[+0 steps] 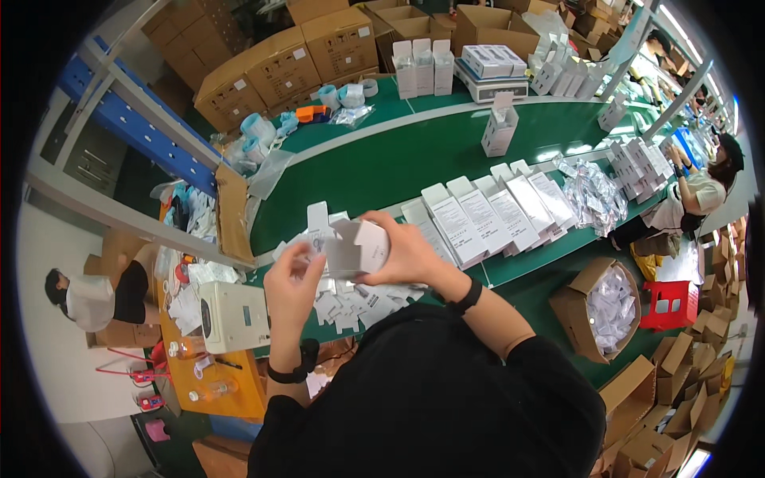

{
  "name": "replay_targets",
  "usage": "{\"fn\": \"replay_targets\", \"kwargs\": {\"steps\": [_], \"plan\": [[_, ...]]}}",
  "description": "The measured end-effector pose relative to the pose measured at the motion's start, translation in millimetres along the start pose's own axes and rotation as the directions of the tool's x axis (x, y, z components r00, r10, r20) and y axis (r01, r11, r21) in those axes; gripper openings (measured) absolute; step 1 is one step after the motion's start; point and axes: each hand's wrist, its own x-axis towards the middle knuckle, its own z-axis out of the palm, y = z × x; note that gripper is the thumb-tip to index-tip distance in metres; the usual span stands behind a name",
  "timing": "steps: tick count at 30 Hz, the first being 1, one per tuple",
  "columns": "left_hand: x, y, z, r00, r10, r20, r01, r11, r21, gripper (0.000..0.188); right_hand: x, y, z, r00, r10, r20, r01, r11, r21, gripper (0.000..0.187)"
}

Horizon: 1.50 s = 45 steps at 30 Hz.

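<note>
A small white carton (372,250) is tipped on its side above the green bench, its open end toward the left. My right hand (408,253) grips it from the right, fingers over the top and thumb beneath. At the open end, my left hand (292,277) has its fingers curled together; what they pinch is too small to make out. White flaps stand up just behind those fingers. Below both hands lies a pile of flat white cut pieces (362,304). To the right, several white cartons (470,219) lean in a row on the bench.
A single upright carton (499,135) stands on the green belt (382,155). Clear plastic bags (594,195) lie right of the row. A beige machine (233,315) sits at left, a brown box of white packets (578,315) at right. A co-worker (705,187) sits far right.
</note>
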Motion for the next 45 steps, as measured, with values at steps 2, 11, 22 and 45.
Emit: {"fn": "replay_targets", "kwargs": {"steps": [2,11,22,45], "plan": [[8.4,-4.9,8.0,0.605,0.682,-0.411,-0.672,0.714,0.196,0.077,2.0,-3.5,-9.1,0.988,0.156,-0.014,-0.151,0.97,0.192,0.121],[41.9,13.9,63.1,0.559,0.745,-0.363,-0.811,0.582,-0.056,0.092,-23.0,-19.4,9.0,0.912,-0.091,-0.4,0.284,0.843,0.456,0.067],[34.3,47.4,104.0,0.966,0.249,-0.063,-0.182,0.494,-0.85,0.041,-27.4,-16.5,3.8,0.847,0.069,-0.527,0.162,0.911,0.38,0.046],[36.8,13.2,124.9,0.959,0.271,0.086,-0.091,0.579,-0.81,0.053,-25.8,2.9,5.0,0.866,0.178,-0.467,-0.082,0.972,0.218,0.045]]}}
